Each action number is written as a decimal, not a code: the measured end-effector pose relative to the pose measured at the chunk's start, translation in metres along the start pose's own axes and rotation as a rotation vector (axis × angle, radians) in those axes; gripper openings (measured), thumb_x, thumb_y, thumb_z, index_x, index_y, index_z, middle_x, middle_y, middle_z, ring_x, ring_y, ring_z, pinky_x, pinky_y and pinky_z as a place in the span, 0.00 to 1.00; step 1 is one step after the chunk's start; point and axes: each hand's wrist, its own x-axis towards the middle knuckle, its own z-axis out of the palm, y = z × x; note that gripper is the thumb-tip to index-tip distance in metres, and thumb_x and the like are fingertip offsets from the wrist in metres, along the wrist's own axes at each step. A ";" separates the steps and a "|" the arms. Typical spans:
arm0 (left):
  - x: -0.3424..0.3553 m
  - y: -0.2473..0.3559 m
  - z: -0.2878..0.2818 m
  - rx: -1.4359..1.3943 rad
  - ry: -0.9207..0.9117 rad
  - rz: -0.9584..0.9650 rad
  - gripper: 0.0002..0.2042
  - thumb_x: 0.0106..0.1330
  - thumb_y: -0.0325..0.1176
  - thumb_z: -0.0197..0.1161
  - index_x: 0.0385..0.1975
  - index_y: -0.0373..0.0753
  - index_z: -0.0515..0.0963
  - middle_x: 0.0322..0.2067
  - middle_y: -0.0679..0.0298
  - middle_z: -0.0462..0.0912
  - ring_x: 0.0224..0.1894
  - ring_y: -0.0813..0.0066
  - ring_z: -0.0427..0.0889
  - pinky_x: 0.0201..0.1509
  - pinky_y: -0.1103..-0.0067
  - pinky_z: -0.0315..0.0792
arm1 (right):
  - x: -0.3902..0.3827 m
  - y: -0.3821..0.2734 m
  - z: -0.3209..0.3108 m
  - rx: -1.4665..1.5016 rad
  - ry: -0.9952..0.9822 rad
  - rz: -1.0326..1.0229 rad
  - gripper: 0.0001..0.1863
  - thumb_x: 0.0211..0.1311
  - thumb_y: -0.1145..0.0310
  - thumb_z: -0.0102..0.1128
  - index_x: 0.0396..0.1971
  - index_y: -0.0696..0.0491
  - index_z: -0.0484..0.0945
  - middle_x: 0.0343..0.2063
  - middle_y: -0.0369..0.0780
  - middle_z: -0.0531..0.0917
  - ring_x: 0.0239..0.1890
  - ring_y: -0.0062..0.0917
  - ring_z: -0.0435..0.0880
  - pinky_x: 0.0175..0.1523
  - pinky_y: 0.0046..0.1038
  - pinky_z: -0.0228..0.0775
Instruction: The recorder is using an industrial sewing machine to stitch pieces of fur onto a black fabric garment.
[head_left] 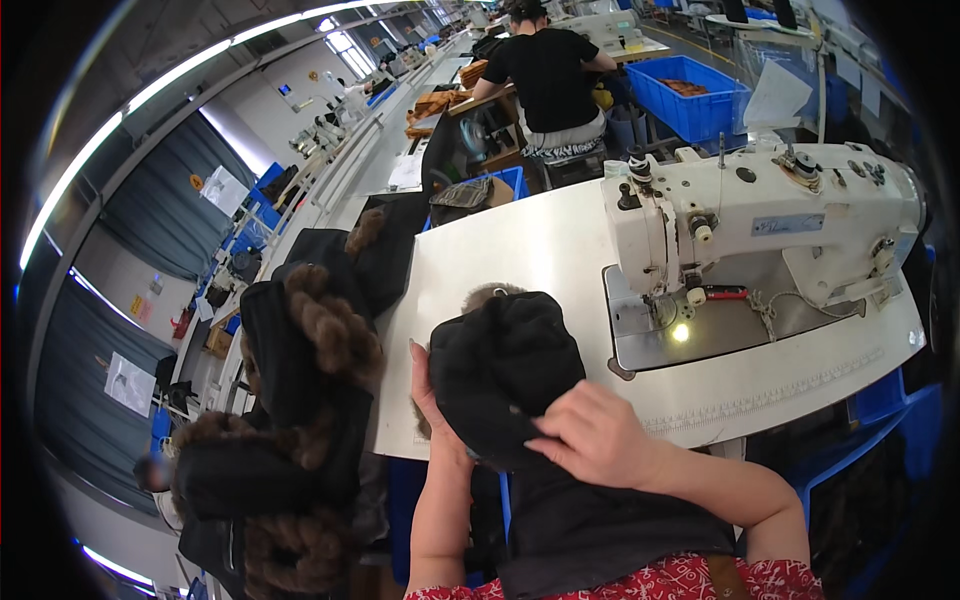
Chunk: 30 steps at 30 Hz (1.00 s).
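Above the near edge of the white sewing table [540, 235], I hold a black fabric hat [500, 360] with brownish fur showing at its far and left edges. Along its left side lies the thumb of my left hand [430, 400], while the other fingers are hidden beneath the cloth. My right hand [600, 432] pinches the hat's lower right edge between thumb and fingers. A white sewing machine [760, 215] stands to the right of the hat, its lamp lighting the metal plate. On that plate rests a red and black tool [722, 293].
Black pieces with brown fur trim [330, 330] are heaped at the left. Ahead, a person in a black top [545, 80] sits at another table. A blue crate [690, 100] stands beyond the machine. A ruler scale [750, 400] runs along the table's near edge.
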 end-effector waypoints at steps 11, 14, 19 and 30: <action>0.019 0.007 -0.026 0.029 0.059 -0.041 0.31 0.69 0.59 0.51 0.48 0.31 0.79 0.47 0.53 0.83 0.50 0.59 0.81 0.60 0.68 0.73 | -0.048 -0.004 -0.008 0.004 0.022 -0.206 0.11 0.44 0.75 0.72 0.28 0.53 0.78 0.26 0.33 0.75 0.24 0.24 0.74 0.28 0.24 0.68; 0.021 0.000 -0.024 0.168 0.153 -0.045 0.31 0.69 0.58 0.53 0.51 0.31 0.77 0.48 0.51 0.82 0.48 0.59 0.82 0.57 0.69 0.76 | -0.068 -0.005 -0.022 0.010 -0.063 -0.155 0.13 0.43 0.77 0.73 0.29 0.53 0.78 0.28 0.34 0.76 0.25 0.26 0.76 0.28 0.25 0.69; 0.045 -0.004 -0.044 0.890 0.141 0.245 0.17 0.66 0.42 0.66 0.38 0.31 0.82 0.33 0.66 0.85 0.34 0.81 0.81 0.41 0.83 0.75 | -0.021 -0.041 -0.059 0.260 0.046 0.281 0.10 0.49 0.76 0.71 0.32 0.54 0.79 0.32 0.36 0.81 0.35 0.27 0.79 0.38 0.26 0.70; 0.009 -0.032 0.048 1.565 -0.319 0.085 0.16 0.61 0.34 0.70 0.44 0.30 0.79 0.33 0.58 0.85 0.36 0.74 0.83 0.44 0.77 0.76 | 0.009 -0.111 -0.093 1.105 0.131 0.235 0.14 0.52 0.79 0.65 0.17 0.49 0.70 0.27 0.33 0.80 0.27 0.26 0.75 0.32 0.28 0.62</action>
